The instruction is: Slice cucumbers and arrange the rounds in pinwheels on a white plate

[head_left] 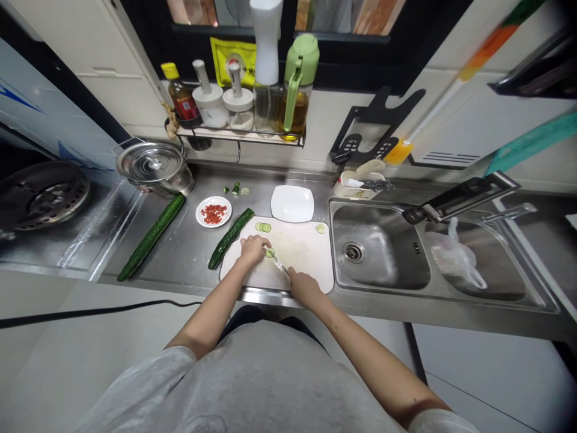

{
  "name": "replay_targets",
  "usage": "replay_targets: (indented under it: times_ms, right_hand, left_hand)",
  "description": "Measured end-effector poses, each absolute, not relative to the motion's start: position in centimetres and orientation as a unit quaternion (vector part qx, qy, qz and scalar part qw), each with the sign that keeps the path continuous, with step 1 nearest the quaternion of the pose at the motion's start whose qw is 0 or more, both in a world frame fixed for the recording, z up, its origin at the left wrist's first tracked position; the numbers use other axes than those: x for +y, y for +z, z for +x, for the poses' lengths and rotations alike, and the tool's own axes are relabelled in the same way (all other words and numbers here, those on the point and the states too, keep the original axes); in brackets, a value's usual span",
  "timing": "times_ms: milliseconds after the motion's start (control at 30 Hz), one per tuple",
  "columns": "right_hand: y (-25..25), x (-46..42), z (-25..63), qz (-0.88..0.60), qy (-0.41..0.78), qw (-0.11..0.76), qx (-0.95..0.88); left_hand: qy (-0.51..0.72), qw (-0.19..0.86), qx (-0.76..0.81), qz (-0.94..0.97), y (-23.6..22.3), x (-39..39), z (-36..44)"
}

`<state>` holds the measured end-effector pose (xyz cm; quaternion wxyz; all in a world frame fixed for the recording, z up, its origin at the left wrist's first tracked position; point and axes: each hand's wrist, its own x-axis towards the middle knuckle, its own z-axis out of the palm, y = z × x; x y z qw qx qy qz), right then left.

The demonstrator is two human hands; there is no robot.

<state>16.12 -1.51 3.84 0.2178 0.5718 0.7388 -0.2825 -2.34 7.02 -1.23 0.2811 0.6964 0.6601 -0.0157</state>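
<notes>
My left hand [255,249] is over the white cutting board [306,258], its fingertips pressed on a cucumber slice [269,253]. In my right hand [306,287] is a small knife [280,264], its blade reaching to that slice. A few cut slices [263,227] lie at the board's upper left, and some more pieces [320,228] at its upper right. A shorter cucumber [231,239] rests slanted against the board's left edge, partly over it. Farther left, a long whole cucumber [152,237] lies on the steel counter.
Behind the board are a white plate [292,203], a small dish with chopped red bits [213,222] and cucumber ends [235,189]. A lidded steel pot [155,168] stands back left. A double sink [381,246] is on the right. Bottles stand on a wall shelf [243,135].
</notes>
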Motion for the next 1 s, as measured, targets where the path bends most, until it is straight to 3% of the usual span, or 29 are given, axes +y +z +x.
replay_targets:
  times_ms: [600,1000]
  right_hand:
    - [4.4,-4.3,18.4,0.584,-0.293,0.222,0.724]
    - [3.1,-3.3,20.6,0.692,-0.259,0.123,0.662]
  left_hand:
    - [-0.020,0.269,0.669,0.692,-0.6,6.3,-1.9]
    - [0.004,0.269,0.683,0.679,-0.5,5.7,-1.5]
